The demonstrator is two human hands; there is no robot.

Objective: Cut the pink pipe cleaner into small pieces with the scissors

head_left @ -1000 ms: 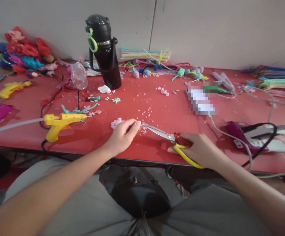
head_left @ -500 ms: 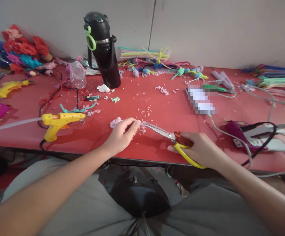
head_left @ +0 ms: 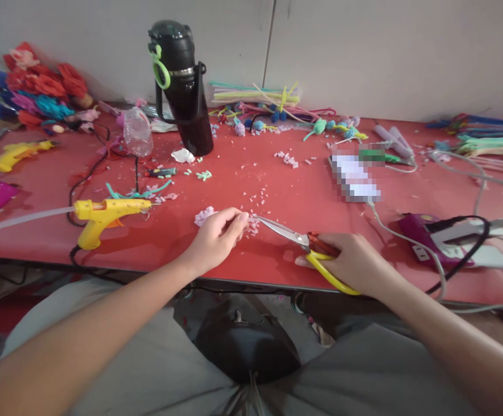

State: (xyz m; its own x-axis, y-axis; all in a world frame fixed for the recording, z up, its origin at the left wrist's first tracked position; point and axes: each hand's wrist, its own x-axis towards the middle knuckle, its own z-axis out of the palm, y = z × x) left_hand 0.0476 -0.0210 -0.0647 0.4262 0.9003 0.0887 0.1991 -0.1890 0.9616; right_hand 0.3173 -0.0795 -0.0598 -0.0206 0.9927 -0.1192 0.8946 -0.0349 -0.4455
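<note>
My right hand (head_left: pixel 355 263) is wrapped round the yellow and orange handles of a pair of scissors (head_left: pixel 292 236). Their narrow metal blades point left and look nearly closed, with the tips just right of my left fingertips. My left hand (head_left: pixel 221 234) is closed in a pinch of thumb and forefinger; what it grips is too small to name, though a pale pinkish bit shows at the fingertips. Behind the left hand lies a heap of lilac-pink cut pieces (head_left: pixel 204 215). Tiny pink scraps (head_left: pixel 255 196) are scattered on the red table (head_left: pixel 243 260) around the blade tips.
A yellow glue gun (head_left: pixel 99 216) with a glue stick lies at left. Behind stand a black bottle (head_left: pixel 191 110) and a clear plastic bottle (head_left: pixel 137 133). Pipe cleaners (head_left: pixel 255 95) lie along the wall. A cabled white device (head_left: pixel 355 176) and a purple box (head_left: pixel 425 237) are at right.
The scissor tips have drawn slightly right, away from my left fingertips, and the handles have come a little closer together. My left hand stays in place.
</note>
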